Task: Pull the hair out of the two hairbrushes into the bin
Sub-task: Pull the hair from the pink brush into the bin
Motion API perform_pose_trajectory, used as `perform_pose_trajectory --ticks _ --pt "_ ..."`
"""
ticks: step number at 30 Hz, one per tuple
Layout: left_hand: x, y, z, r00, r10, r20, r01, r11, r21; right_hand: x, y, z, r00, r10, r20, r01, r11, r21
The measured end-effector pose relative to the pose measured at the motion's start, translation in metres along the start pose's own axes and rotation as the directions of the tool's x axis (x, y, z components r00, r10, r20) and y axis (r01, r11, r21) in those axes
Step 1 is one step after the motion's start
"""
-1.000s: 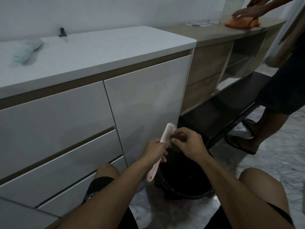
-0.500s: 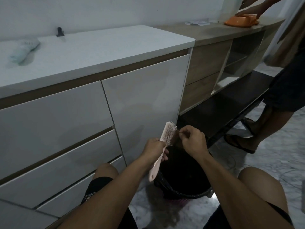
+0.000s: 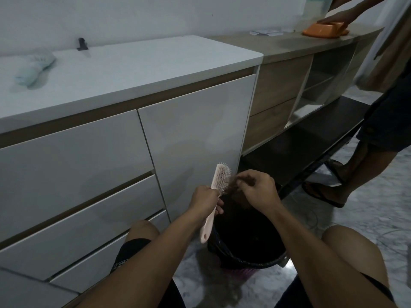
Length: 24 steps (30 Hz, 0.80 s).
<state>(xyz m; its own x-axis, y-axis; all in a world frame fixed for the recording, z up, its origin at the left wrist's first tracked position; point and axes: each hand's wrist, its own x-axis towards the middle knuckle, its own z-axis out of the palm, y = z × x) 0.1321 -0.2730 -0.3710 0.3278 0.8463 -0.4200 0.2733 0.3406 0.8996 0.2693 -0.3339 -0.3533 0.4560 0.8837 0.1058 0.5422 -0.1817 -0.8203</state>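
Note:
My left hand [image 3: 205, 201] grips the handle of a pink hairbrush [image 3: 219, 182], head up and bristles facing right, above a black-lined bin [image 3: 246, 250] on the floor between my knees. My right hand [image 3: 255, 188] pinches a dark tuft of hair [image 3: 233, 182] just right of the bristles, still touching the brush. A second, pale blue hairbrush [image 3: 33, 67] lies on the white countertop [image 3: 138, 70] at the far left.
White cabinet doors and drawers [image 3: 189, 134] stand right behind the bin. A dark low shelf [image 3: 300, 147] runs to the right. Another person's legs [image 3: 347, 174] stand at the right; that person's hand rests on an orange object [image 3: 322, 31] on the wooden counter.
My right hand has drawn away from the bristles to the right, pulling a tuft of hair out with it. The left hand and the brush stay almost still.

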Motion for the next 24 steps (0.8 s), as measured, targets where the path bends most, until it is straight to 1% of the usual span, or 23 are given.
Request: perform_pose_trajectory --ticks 3,5,8,12,15,19,24 --pt "-0.001 0.003 0.001 1.0 0.006 0.006 -0.006 1.0 -0.02 -0.003 0.001 0.004 0.997 -0.013 0.082 0.01 0.999 0.032" --pt "-0.003 0.005 0.001 1.0 0.008 0.016 -0.008 1.0 -0.028 -0.004 0.003 0.006 0.994 -0.038 0.107 0.035 0.999 0.033" --pt "-0.003 0.006 0.002 0.999 0.002 0.033 0.0 0.999 -0.044 -0.003 0.006 0.007 0.993 -0.061 0.103 0.061 0.998 -0.002" --pt "-0.001 0.006 0.003 0.999 0.001 0.045 0.001 1.0 -0.026 -0.001 0.01 0.01 0.996 -0.056 0.067 0.058 0.998 -0.024" --pt "0.001 0.005 0.003 0.999 0.006 0.043 -0.006 1.0 -0.011 0.0 0.007 0.011 0.999 -0.026 0.028 0.026 1.0 -0.012" --pt "0.002 0.004 0.0 1.0 0.0 0.03 0.0 1.0 -0.005 0.003 0.007 0.004 0.998 0.054 -0.013 -0.053 0.998 0.019" --pt "0.001 0.004 0.002 0.999 0.022 0.049 -0.022 1.0 -0.006 0.0 0.008 0.008 0.992 0.079 0.103 -0.09 0.991 0.102"
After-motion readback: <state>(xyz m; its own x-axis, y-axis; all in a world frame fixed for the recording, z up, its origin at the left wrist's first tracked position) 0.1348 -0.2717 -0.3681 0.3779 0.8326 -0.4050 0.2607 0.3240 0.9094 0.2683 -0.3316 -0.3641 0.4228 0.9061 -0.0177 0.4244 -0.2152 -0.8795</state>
